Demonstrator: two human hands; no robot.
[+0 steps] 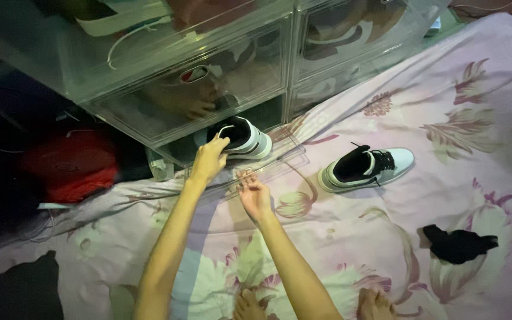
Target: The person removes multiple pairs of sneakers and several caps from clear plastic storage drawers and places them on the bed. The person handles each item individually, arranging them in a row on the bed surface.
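The left hand (210, 157) is gripping the heel collar of a sneaker (241, 137), fingers curled over the rim. The sneaker is sitting in the open bottom box (167, 151) of a stack of clear plastic boxes, at its mouth. Its long axis is running roughly left to right across the view, heel toward the left hand and toe pointing right and slightly down toward the bed. It is showing a dark, nearly black inside and upper, with a thick white sole and white side panels.

The right hand (254, 195) is lying just below, fingers loosely bent and touching the edge of the clear drop-down door (280, 166) that is lying flat on the bedsheet (339, 237); it is not clenched, and whether it is pinching the door edge is hard to tell.

A second sneaker (365, 167) (same black and white colouring) is resting on the sheet well to the right, heel opening toward the left, toe pointing right and slightly up. A black sock (458, 244) is lying crumpled farther right and lower. The sheet is pink with large flower prints. A red bag (69, 166) is sitting in the dark at the left, beside the boxes. The person's bare feet (250, 307) are showing at the bottom edge.
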